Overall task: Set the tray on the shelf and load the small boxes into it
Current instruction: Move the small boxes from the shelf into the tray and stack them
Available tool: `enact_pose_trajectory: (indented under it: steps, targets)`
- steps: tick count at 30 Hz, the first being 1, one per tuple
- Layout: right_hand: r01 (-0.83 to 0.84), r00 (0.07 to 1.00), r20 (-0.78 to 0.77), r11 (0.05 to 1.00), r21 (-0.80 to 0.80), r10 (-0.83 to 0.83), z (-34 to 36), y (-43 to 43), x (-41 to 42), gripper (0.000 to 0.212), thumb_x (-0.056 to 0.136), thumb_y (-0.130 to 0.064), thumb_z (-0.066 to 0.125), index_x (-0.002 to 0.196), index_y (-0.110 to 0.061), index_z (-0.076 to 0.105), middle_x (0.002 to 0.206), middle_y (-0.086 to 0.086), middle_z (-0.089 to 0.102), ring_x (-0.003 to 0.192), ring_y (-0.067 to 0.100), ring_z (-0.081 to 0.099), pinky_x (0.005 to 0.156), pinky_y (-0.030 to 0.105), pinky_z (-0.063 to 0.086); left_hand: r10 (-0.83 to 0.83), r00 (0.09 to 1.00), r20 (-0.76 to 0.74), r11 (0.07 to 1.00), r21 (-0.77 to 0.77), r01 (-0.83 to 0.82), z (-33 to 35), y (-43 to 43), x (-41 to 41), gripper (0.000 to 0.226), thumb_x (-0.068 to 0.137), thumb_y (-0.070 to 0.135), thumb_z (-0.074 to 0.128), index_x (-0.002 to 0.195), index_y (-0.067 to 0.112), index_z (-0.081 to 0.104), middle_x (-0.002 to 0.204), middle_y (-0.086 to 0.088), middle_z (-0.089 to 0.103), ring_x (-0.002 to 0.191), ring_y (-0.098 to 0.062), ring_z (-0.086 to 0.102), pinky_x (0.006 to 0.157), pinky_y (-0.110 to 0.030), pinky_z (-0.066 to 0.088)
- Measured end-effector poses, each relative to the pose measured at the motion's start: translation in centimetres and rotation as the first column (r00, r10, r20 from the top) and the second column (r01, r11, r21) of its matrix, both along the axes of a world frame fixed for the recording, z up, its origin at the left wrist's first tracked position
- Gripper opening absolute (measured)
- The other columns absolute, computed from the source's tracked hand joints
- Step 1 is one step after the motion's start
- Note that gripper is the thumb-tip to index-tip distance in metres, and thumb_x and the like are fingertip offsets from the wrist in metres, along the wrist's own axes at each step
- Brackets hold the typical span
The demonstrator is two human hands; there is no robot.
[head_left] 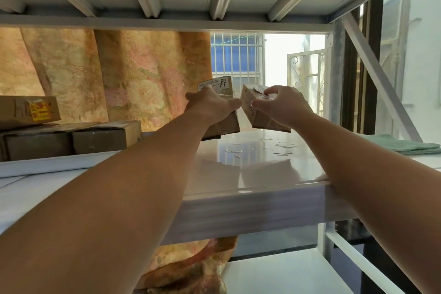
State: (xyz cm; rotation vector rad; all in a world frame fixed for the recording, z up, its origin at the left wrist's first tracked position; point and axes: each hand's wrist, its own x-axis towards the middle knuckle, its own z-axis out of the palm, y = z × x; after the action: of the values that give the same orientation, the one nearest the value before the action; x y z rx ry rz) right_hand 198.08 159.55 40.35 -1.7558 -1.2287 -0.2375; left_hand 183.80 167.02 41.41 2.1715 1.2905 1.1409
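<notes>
My left hand (pixel 211 105) grips a small brown cardboard box (pixel 224 124) with a white label on top, held just above the white shelf (pixel 250 169). Right beside it, my right hand (pixel 279 105) grips a second small brown box (pixel 253 112), tilted, its lower edge close to the shelf surface. The two boxes sit side by side with a narrow gap between them. Both arms reach forward over the shelf's front edge. No tray is visible.
Several larger cardboard boxes (pixel 71 138) are stacked at the left of the shelf, one with a yellow-red sticker (pixel 39 110). A folded green cloth (pixel 403 145) lies at the right. Water drops (pixel 274 148) mark the shelf. An upper shelf (pixel 167 24) hangs close overhead.
</notes>
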Motion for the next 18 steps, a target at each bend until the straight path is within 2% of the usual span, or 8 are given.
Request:
enact_pose_trajectory:
  steps: [2,6,9,11,13,16,18]
  targets:
    - [-0.010,1.000,0.016,1.000,-0.003,0.010,0.0,0.2,0.0,0.052,0.073,-0.047,0.062,0.120,-0.024,0.062,0.116,0.006,0.062,0.085,0.022,0.066,0.080,0.040,0.057,0.036,0.999,-0.033,0.999,0.011,-0.036,0.2,-0.1,-0.5,0.080,0.061,0.065,0.060,0.129,0.023,0.049,0.126,-0.010,0.049,0.104,-0.024,0.056,0.087,-0.037,0.053]
    - [-0.003,0.997,0.076,1.000,-0.005,0.004,0.4,0.5,-0.9,0.059,0.069,-0.051,0.061,0.123,-0.027,0.060,0.127,0.005,0.057,0.094,0.024,0.065,0.085,0.041,0.055,0.047,0.995,-0.091,0.999,-0.003,-0.047,1.0,-0.3,-1.4,0.076,0.065,0.065,0.061,0.123,0.016,0.052,0.116,-0.009,0.056,0.109,-0.026,0.053,0.087,-0.035,0.050]
    - [0.051,0.983,0.180,0.998,-0.025,-0.046,1.0,0.7,-2.1,0.056,0.070,-0.056,0.063,0.115,-0.024,0.064,0.132,0.006,0.052,0.101,0.024,0.060,0.088,0.041,0.052,0.031,0.995,-0.092,0.999,-0.035,-0.034,1.8,-1.1,-2.3,0.064,0.070,0.061,0.064,0.110,0.013,0.053,0.097,-0.007,0.059,0.094,-0.024,0.057,0.081,-0.032,0.049]
    - [0.071,0.976,0.211,0.996,-0.046,-0.059,1.2,0.9,-3.0,0.060,0.070,-0.062,0.061,0.114,-0.021,0.064,0.133,0.006,0.053,0.106,0.025,0.058,0.090,0.040,0.050,0.002,1.000,-0.022,0.997,-0.077,-0.004,2.4,-1.7,-3.1,0.046,0.075,0.053,0.064,0.096,0.014,0.052,0.080,-0.005,0.056,0.078,-0.023,0.058,0.076,-0.030,0.049]
    - [0.075,0.978,0.198,0.996,-0.048,-0.064,1.3,1.3,-4.0,0.065,0.067,-0.065,0.059,0.115,-0.021,0.064,0.130,0.005,0.055,0.106,0.025,0.058,0.088,0.038,0.050,-0.019,0.999,0.047,0.992,-0.125,0.025,3.2,-2.0,-4.3,0.036,0.079,0.047,0.063,0.087,0.014,0.052,0.075,-0.006,0.055,0.069,-0.022,0.059,0.068,-0.028,0.050]
    - [0.088,0.979,0.184,0.996,-0.019,-0.083,1.6,2.2,-5.9,0.075,0.060,-0.072,0.052,0.113,-0.021,0.066,0.122,0.003,0.061,0.098,0.025,0.061,0.083,0.037,0.052,0.021,1.000,0.007,0.993,-0.115,-0.020,4.2,-1.9,-6.4,0.038,0.080,0.049,0.061,0.091,0.015,0.051,0.077,-0.009,0.055,0.067,-0.022,0.058,0.063,-0.028,0.049]
    - [0.093,0.978,0.186,0.996,0.011,-0.093,2.0,2.8,-7.1,0.073,0.063,-0.072,0.051,0.114,-0.022,0.066,0.124,0.003,0.061,0.097,0.024,0.061,0.080,0.034,0.051,0.068,0.997,-0.034,0.995,-0.075,-0.070,4.8,-1.6,-8.1,0.041,0.080,0.049,0.061,0.097,0.014,0.049,0.078,-0.010,0.054,0.066,-0.023,0.057,0.056,-0.027,0.047]
